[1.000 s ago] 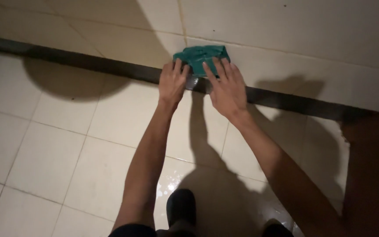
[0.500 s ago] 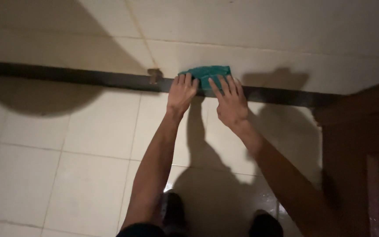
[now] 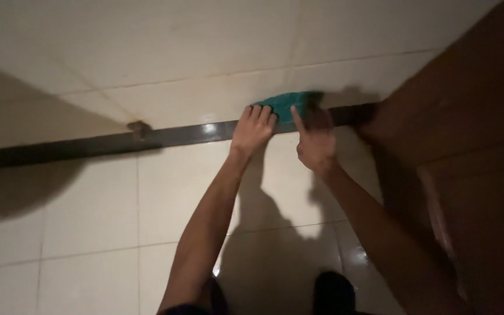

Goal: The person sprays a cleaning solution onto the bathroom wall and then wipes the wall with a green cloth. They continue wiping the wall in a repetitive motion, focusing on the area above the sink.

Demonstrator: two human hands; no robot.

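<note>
- While the fingers [image 3: 261, 112] of the left hand [image 3: 254, 127] lay flat and close together, their tips pressed on the left edge of the teal cloth [image 3: 290, 105].
- The right hand [image 3: 316, 143] sent its index finger [image 3: 296, 116] straight out onto the cloth; its other fingers sat in shadow, and I could not tell whether they were curled or spread.
- The cloth lay bunched against the dark strip [image 3: 88, 143] where wall met floor, between the two hands and near the strip's right end.
- Judged from this, the step in hand was a wipe along that strip, the cloth pushed under flat palms rather than gripped.
- A further stroke would call for steady downward pressure and care at the wooden door [image 3: 468, 116], which stood just beside the cloth on the right.
- The cloth looked soft and creased, with a faint grid weave.
- The strip was narrow, straight and glossy, catching a bright glint, with a small brownish lump [image 3: 138, 127] on its upper edge farther left.
- The wall tiles [image 3: 176, 46] and floor tiles [image 3: 88, 204] were pale cream, smooth and square, with thin grout lines; the floor shone wetly near the person's dark shoes [image 3: 333, 291].
</note>
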